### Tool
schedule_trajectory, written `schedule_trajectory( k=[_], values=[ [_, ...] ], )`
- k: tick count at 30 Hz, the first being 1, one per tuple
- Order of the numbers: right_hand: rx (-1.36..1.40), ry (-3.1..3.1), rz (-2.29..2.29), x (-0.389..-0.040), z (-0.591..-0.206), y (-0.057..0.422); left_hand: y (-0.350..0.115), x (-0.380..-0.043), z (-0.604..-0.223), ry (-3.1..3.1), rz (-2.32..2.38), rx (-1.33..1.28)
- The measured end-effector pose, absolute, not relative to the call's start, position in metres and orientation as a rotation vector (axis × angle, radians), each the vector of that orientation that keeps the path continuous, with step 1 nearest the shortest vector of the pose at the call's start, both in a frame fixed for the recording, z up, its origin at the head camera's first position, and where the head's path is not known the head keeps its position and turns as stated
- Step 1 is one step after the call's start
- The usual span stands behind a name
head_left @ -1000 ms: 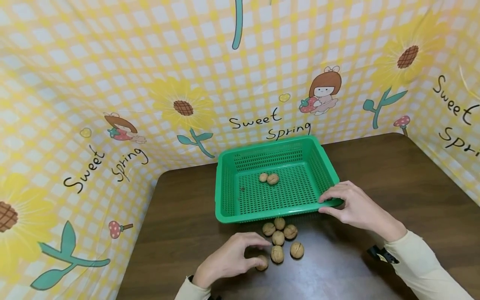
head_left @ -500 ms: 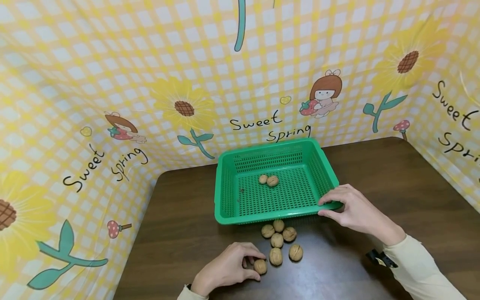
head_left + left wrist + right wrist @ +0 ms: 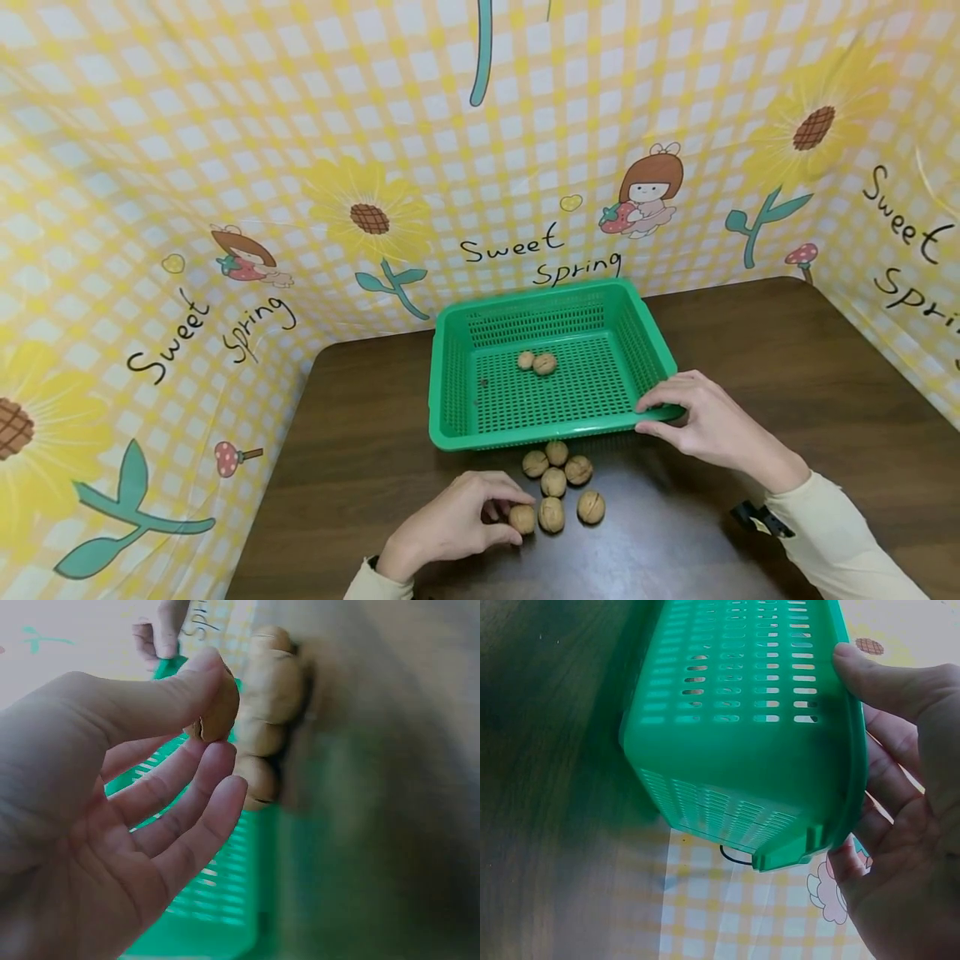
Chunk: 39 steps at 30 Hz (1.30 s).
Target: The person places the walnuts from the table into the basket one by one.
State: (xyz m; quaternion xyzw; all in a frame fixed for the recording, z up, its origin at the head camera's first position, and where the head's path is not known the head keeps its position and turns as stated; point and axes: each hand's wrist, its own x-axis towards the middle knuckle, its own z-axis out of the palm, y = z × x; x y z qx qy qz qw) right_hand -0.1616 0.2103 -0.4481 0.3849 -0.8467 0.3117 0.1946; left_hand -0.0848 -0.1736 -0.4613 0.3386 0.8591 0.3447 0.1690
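My left hand (image 3: 457, 521) pinches a walnut (image 3: 219, 712) between thumb and fingertips, low over the table at the left of the other nuts. In the left wrist view its remaining fingers are spread, with nothing in the palm. Several walnuts (image 3: 552, 482) lie in a loose group in front of a green plastic basket (image 3: 525, 432). Inside it, two more, a small walnut (image 3: 526, 360) and a larger walnut (image 3: 545, 364), sit side by side. At the basket's near right corner, my right hand (image 3: 712, 425) grips the rim, thumb outside, as the right wrist view shows.
The brown wooden table (image 3: 360, 408) meets a yellow checked cloth (image 3: 420, 100) printed with flowers behind the basket and at both sides. One walnut (image 3: 591, 506) lies a little apart, to the right of the group.
My left hand has closed its thumb and fingers on the leftmost walnut and moved it slightly away from me. The right hand keeps its grip on the basket rim.
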Motion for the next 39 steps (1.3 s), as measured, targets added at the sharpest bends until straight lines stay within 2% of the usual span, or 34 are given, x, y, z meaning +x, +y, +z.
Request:
schedule_trajectory(
  k=[12,21,39],
  values=[
    [1.057,-2.382,0.881,-0.161,-0.450,0.212,-0.156,-0.120,-0.386,2.356,1.024,1.087],
    [1.049,-2.390,0.884,-0.161,-0.450,0.213,-0.166,-0.162,-0.348,2.426,1.060,1.029],
    [1.069,-2.382,0.855,-0.162,-0.451,0.210,-0.172,-0.248,-0.330,2.529,1.023,0.792]
  ],
)
